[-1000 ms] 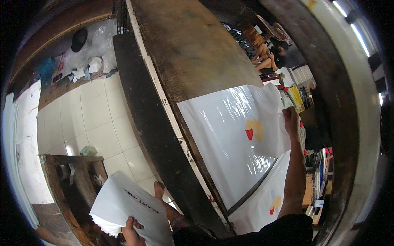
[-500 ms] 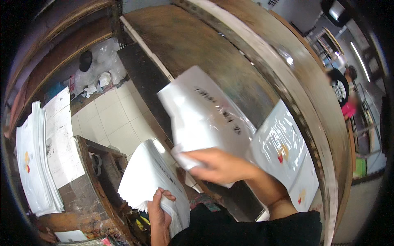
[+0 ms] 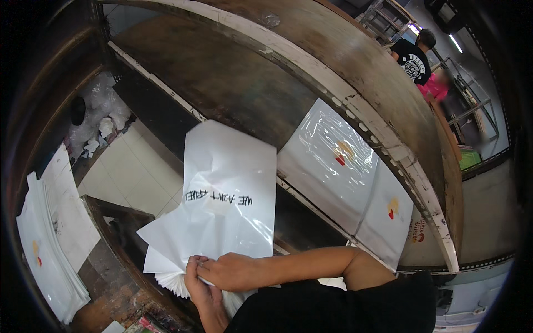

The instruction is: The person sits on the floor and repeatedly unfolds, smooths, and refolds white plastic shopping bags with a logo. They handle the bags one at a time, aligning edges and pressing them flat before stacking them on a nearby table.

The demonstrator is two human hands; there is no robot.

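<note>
A white glossy plastic sheet [image 3: 236, 166] with black lettering spreads out in front of me, creased toward its near edge. My right hand [image 3: 233, 272] pinches that near edge, its fingers meeting those of my left hand [image 3: 200, 280]. Below the sheet, my left hand is closed around a stack of white plastic sheets [image 3: 171, 283], whose fanned edges stick out at the left. Most of this stack is hidden by the sheet and my hands. On the table to the right lie glossy white sheets [image 3: 316, 177] bearing small red and yellow prints.
A long brown worktable [image 3: 222, 72] with a pale metal rail [image 3: 355, 94] runs across. At left, another pile of white sheets [image 3: 47, 250] rests on a worn wooden stand [image 3: 111, 266]. Crumpled clear plastic [image 3: 100, 105] lies beyond the tiled floor. A person in black [image 3: 411, 58] and someone in pink are far right.
The lettered sheet has swung down and nearer over the stack. My right hand has come back to meet my left hand at its near edge. The view has turned to the right.
</note>
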